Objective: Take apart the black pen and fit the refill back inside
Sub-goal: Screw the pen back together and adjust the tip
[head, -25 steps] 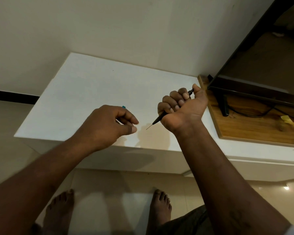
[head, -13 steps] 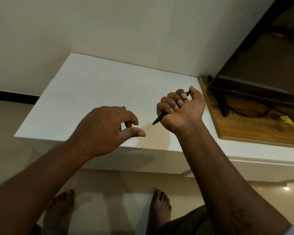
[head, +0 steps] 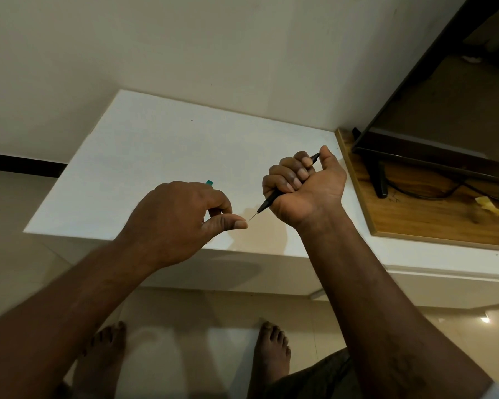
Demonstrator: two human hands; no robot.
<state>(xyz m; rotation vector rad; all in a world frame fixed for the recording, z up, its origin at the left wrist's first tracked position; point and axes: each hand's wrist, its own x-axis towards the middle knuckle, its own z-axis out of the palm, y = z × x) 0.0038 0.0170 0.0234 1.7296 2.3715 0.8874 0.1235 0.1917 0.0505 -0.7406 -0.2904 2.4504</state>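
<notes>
White tabletop (head: 156, 156) is set against a cream wall, with a wooden board (head: 415, 226) at the right. Above its front edge the black pen (head: 268, 201) is clenched in the fist of the right hand (head: 306, 185), with the thin refill tip (head: 251, 217) pointed down and left. That fine tip could be bent if pulled off-axis, or could slip, since so little is exposed; a loosened part could be dropped to the floor. The right palm is turned upward, fingers wrapped, thumb raised at the pen's rear end. The left hand (head: 179, 217) is curled knuckles-up, its thumb (head: 231, 224) brought to the tip; whether the tip is pinched cannot be told. A small green piece (head: 209, 182) is glimpsed behind the knuckles.
</notes>
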